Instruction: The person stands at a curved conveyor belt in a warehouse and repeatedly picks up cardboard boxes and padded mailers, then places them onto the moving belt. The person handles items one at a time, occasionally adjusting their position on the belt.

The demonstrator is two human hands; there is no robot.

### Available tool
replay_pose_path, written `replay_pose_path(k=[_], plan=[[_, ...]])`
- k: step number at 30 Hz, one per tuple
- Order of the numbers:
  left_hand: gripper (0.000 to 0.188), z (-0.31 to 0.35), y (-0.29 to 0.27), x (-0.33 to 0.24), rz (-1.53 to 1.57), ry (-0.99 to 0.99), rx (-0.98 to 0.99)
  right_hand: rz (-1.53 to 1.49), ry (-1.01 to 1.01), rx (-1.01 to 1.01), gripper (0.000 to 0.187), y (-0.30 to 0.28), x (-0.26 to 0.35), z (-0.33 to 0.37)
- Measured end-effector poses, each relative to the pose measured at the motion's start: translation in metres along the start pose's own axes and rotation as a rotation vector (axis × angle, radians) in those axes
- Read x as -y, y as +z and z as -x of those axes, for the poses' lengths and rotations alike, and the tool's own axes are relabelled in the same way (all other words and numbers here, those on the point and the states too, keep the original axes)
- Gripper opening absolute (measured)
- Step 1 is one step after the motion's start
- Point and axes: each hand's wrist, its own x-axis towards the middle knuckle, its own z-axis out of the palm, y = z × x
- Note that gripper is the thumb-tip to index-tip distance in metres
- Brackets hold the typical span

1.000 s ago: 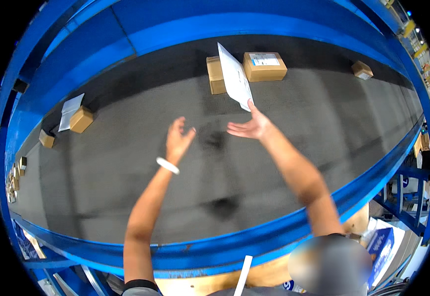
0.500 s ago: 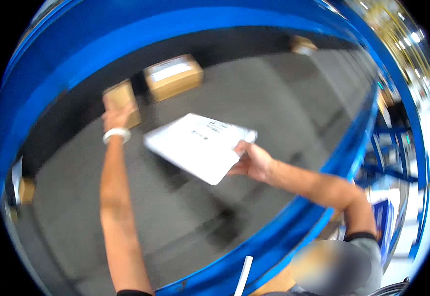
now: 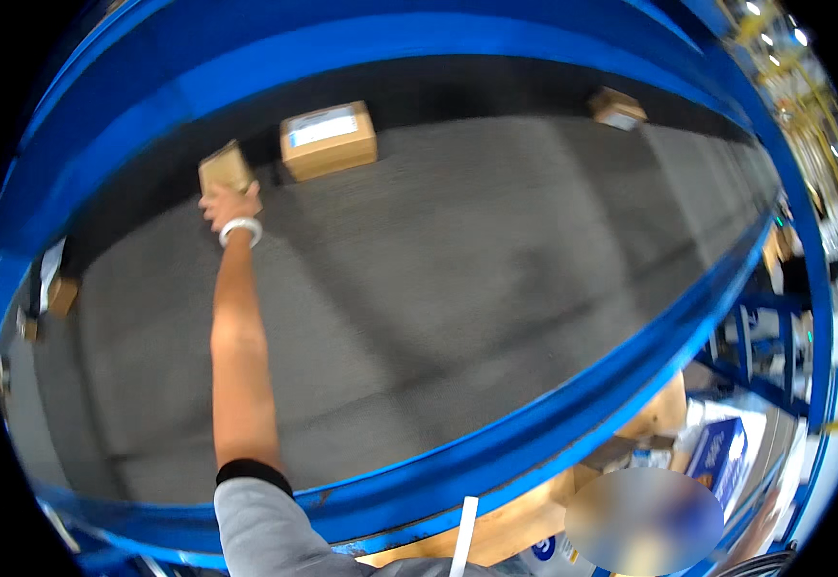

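My left arm reaches far out over a dark grey conveyor belt [image 3: 457,288]. At its end my left hand [image 3: 231,204] is closed on the near side of a small cardboard box [image 3: 224,165], which is a little smeared by motion. The box tilts against the black far side wall of the belt. Just to its right lies a larger cardboard box [image 3: 332,154] with a white label on top, apart from my fingers. My right hand does not show.
Blue metal walls [image 3: 573,413] border the belt. A small carton [image 3: 618,109] sits far right; another small box [image 3: 61,296] lies at the left edge beside a white packet [image 3: 50,264]. Below the near wall, at right, are a blue box [image 3: 719,457] and other packages.
The white flat mailer and my right hand have gone out of view. My left hand remains on the small box, which sits slightly higher in the picture. The view has shifted.
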Motion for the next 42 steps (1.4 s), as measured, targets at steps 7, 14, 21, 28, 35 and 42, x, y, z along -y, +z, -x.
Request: replay_pose_path(k=[7, 14, 21, 28, 35, 42], plan=[[0.102, 0.011, 0.004, -0.002, 0.014, 0.072, -0.145, 0.572, -0.588, -0.228, 0.101, 0.061, 0.152, -0.100], [0.106, 0.081, -0.040, 0.059, 0.033, 0.374, 0.104, 0.122, -1.626, 0.160, 0.125, 0.397, 0.547, -0.049], [0.100, 0.083, -0.027, 0.072, 0.126, 0.859, -0.022, 0.361, -1.370, 0.291, 0.146, 0.597, 0.719, -0.037], [0.086, 0.095, -0.049, 0.163, 0.294, 0.577, 0.178, 0.170, -1.515, 0.231, 0.143, 0.575, 0.548, 0.076], [0.088, 0.318, -0.074, -0.004, 0.488, 0.803, 0.478, 0.110, -1.372, 0.533, 0.131, 0.455, 0.413, 0.125], [0.089, 0.510, -0.134, -0.093, 0.595, 0.968, 0.689, -0.151, -0.944, 1.215, 0.108, 0.187, 0.291, 0.182]])
